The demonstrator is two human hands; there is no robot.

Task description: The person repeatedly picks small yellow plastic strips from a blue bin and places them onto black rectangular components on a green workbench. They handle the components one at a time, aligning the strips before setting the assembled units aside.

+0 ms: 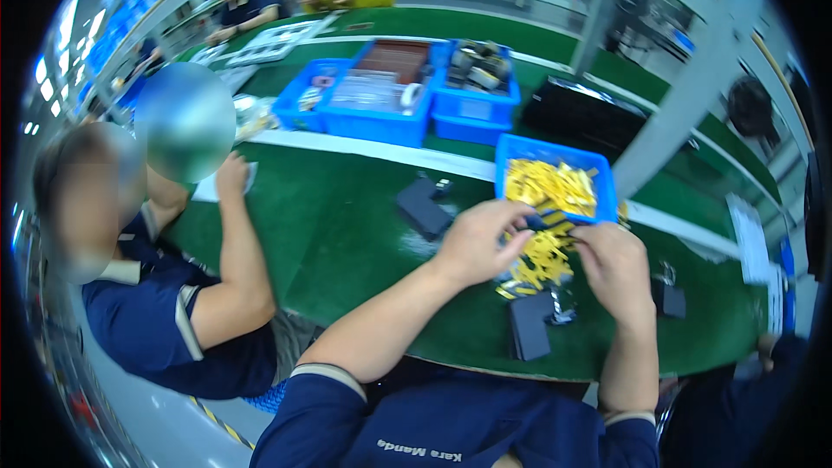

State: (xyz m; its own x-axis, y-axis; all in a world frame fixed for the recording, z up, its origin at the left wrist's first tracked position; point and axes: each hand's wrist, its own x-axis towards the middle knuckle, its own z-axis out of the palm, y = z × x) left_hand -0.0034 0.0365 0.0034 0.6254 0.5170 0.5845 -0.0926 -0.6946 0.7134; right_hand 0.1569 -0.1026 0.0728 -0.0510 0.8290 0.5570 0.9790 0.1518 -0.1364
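Observation:
A small dark piece with black-and-yellow stripes (pixel 552 221) spans the gap between my hands, slightly blurred. My left hand (pixel 481 241) curls its fingers at the piece's left end. At the other end, my right hand (pixel 617 264) pinches it between thumb and fingertips. Under my fingers lies a loose heap of yellow pieces (pixel 544 262), some with black stripes. Just beyond, a blue bin (pixel 609 184) holds many yellow strips (pixel 555 186). A dark grey block (pixel 529 328) lies on the green table near me, beside a small shiny part (pixel 562 308).
Another dark block (pixel 425 208) lies left of my hands, and a smaller one (pixel 672 301) to the right. Blue bins (pixel 377 117) line the back, near a black case (pixel 585 113). A metal post (pixel 693 95) rises at right. A co-worker (pixel 165 312) sits close at left.

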